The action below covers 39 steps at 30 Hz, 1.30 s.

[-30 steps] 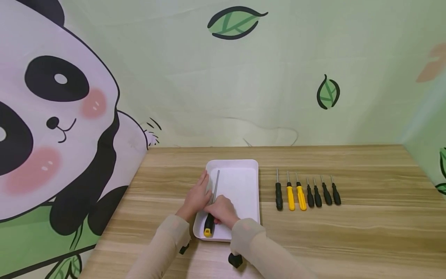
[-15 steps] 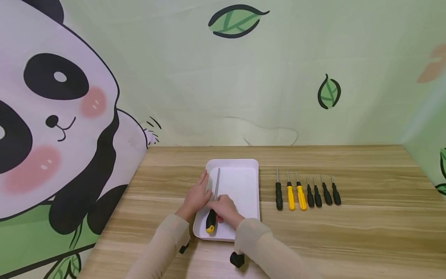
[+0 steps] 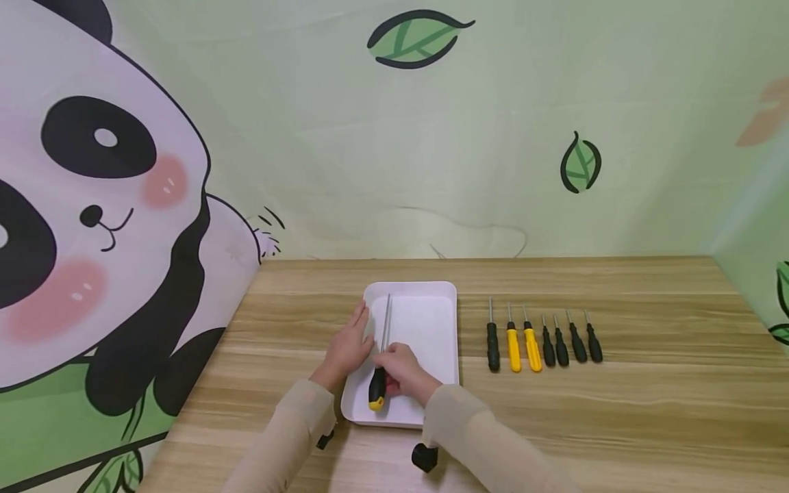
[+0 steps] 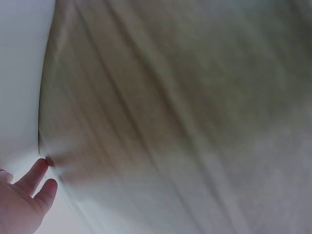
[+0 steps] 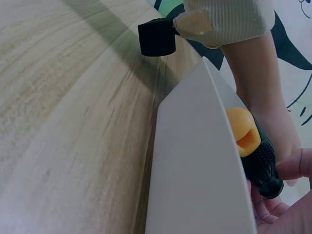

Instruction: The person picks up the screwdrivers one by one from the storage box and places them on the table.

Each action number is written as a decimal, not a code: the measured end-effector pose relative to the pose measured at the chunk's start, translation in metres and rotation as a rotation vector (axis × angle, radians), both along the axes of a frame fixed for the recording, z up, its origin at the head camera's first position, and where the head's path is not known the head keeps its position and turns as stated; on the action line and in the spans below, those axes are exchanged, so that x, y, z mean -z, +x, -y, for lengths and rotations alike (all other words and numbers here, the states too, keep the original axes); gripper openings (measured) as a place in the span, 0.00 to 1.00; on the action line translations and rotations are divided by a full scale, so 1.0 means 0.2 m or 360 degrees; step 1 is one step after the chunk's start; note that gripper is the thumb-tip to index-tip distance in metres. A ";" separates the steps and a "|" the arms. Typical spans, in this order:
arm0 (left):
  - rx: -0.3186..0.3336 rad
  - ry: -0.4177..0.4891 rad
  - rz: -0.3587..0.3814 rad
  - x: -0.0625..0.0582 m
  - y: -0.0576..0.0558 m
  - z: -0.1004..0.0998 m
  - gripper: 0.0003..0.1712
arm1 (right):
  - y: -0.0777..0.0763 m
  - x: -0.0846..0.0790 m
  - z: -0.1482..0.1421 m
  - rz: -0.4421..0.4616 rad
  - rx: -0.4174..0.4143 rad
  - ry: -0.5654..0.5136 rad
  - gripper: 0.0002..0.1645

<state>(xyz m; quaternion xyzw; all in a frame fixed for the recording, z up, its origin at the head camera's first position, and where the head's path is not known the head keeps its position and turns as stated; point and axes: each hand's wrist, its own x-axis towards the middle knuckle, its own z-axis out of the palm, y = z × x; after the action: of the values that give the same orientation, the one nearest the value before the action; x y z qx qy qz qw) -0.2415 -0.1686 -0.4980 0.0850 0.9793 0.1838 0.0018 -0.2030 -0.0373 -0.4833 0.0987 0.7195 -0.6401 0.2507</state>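
A large screwdriver [image 3: 377,392] with a black handle and yellow end cap points away from me, over the left part of a white tray [image 3: 431,335]. My right hand [image 3: 402,368] pinches it where the handle meets the shaft. In the right wrist view, the thumb [image 5: 296,165] presses the handle's front while the yellow cap shows past the tray wall. My left hand [image 3: 349,348] rests on the tray's left rim, its fingers straight. The left wrist view catches only that hand's fingertips [image 4: 45,187] against the tray's side.
Right of the tray, several smaller screwdrivers lie in a row: a longer black one [image 3: 493,348], two yellow ones [image 3: 514,349] and small black ones [image 3: 577,346]. The wooden table [image 3: 666,397] ends at a panda-printed backdrop [image 3: 320,150].
The screwdriver has shifted slightly right and away from me with my right hand, and now lies straighter. My left hand has stayed on the tray's rim.
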 end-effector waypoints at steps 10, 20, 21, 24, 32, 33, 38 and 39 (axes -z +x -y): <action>0.0020 -0.0003 -0.0041 0.00 0.00 0.00 0.33 | -0.01 -0.05 -0.05 0.0017 -0.0018 -0.0011 0.07; 0.0013 -0.0004 -0.0009 0.00 0.00 0.00 0.33 | -0.02 -0.11 -0.11 0.0014 -0.0101 -0.0031 0.09; 0.0009 -0.0001 -0.0004 0.00 0.00 0.00 0.33 | -0.03 -0.11 -0.12 0.0009 -0.0108 -0.0031 0.09; 0.0002 -0.0008 0.0008 0.00 0.00 0.00 0.34 | -0.03 -0.13 -0.14 0.0005 -0.0129 -0.0037 0.10; 0.0000 -0.0016 0.0019 0.00 0.00 0.00 0.34 | -0.03 -0.19 -0.19 -0.0002 -0.0161 -0.0057 0.09; -0.0005 -0.0012 0.0028 0.00 0.00 0.00 0.34 | -0.03 -0.19 -0.20 -0.0009 -0.0168 -0.0058 0.10; -0.0007 -0.0001 0.0059 -0.01 0.00 -0.01 0.34 | -0.04 -0.22 -0.24 -0.0043 -0.0187 -0.0062 0.11; -0.0005 -0.0004 0.0060 -0.01 0.00 -0.01 0.34 | -0.04 -0.22 -0.24 -0.0051 -0.0187 -0.0062 0.11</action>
<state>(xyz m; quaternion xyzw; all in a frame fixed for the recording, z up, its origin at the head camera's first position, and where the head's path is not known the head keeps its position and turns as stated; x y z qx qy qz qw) -0.2407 -0.1674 -0.4955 0.0798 0.9795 0.1841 0.0199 -0.2109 0.0116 -0.4386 0.0410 0.7154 -0.6396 0.2781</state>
